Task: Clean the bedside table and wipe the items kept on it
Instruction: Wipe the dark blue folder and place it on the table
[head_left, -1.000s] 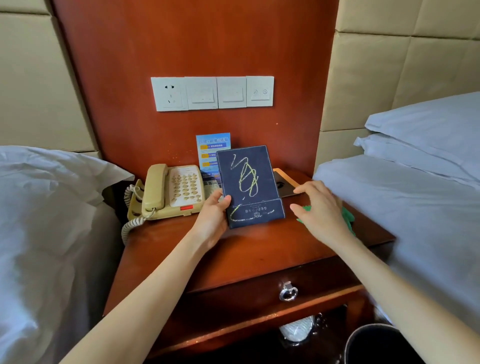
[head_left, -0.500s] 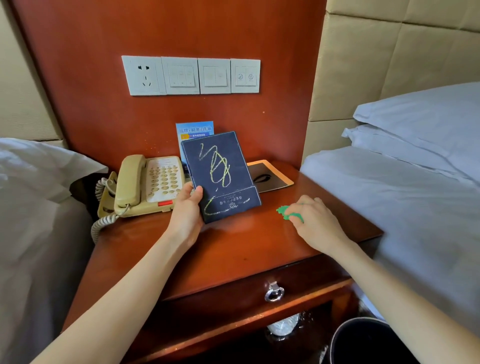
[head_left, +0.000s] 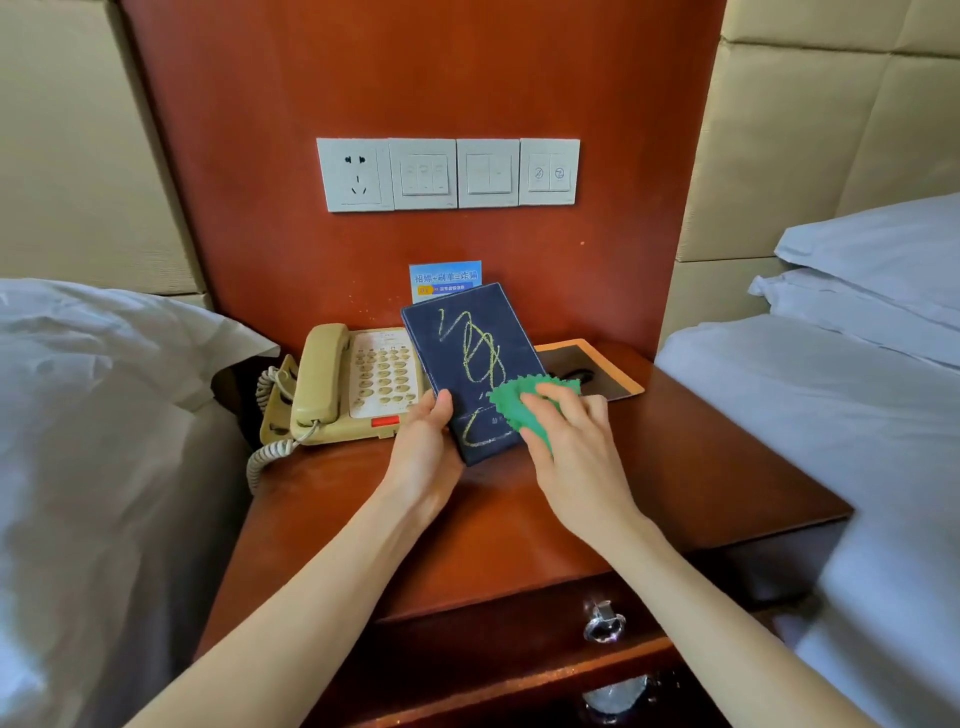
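A dark blue folder (head_left: 467, 353) with yellow-green scribbles stands tilted on the wooden bedside table (head_left: 701, 467). My left hand (head_left: 423, 447) grips its lower left edge, thumb on the front. My right hand (head_left: 571, 447) holds a green cloth (head_left: 524, 402) with a zigzag edge and presses it against the folder's lower right front. A beige telephone (head_left: 353, 384) with a coiled cord sits at the table's left. A flat dark tray (head_left: 592, 366) with an orange rim lies behind the folder on the right.
A blue card (head_left: 445, 279) leans on the red-brown wall panel under a row of switches (head_left: 449, 174). White beds flank the table on the left (head_left: 104, 441) and right (head_left: 831, 415). A drawer with a metal pull (head_left: 602, 623) is below the top.
My right hand lifted the green cloth off the table top and brought it left onto the folder's front. My left hand keeps hold of the folder, which tilted a little more.
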